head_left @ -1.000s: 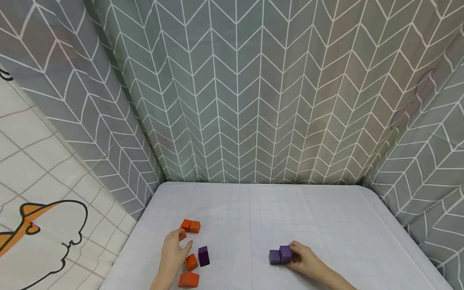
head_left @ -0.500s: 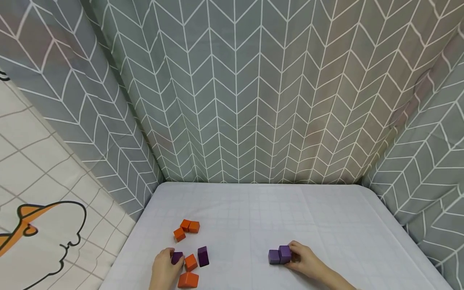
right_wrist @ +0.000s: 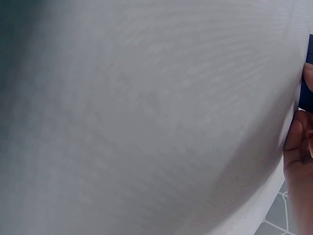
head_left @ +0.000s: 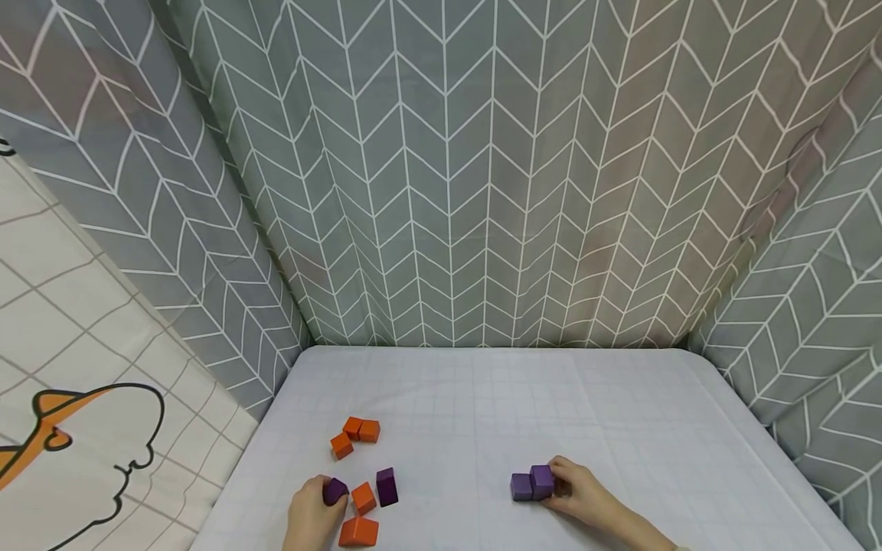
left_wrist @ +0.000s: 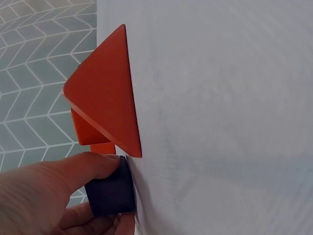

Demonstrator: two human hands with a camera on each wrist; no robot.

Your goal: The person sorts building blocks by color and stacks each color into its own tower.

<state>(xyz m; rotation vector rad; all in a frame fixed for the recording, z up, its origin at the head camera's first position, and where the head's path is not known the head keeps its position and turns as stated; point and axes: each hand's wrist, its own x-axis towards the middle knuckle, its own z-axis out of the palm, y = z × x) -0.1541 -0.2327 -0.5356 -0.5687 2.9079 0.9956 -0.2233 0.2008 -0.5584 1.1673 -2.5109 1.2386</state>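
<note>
The orange blocks (head_left: 358, 533) and purple blocks (head_left: 387, 487) are plain; the white counter (head_left: 462, 421) is faintly gridded; the grey curtain (head_left: 455, 176) bears white chevrons, the pale sheet (head_left: 65, 306) grid lines.

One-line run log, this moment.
left hand: holds dark purple block | right hand: grips purple cube, second cube beside it | orange triangular block: on table near left hand

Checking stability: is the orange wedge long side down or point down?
Long side down: the wedge lies along the table, point up.

Right wrist view: purple block (right_wrist: 305, 101), right fingers (right_wrist: 295, 133) cut off. Left wrist view: wedge (left_wrist: 108, 93) part-hides orange block (left_wrist: 86, 130).
</note>
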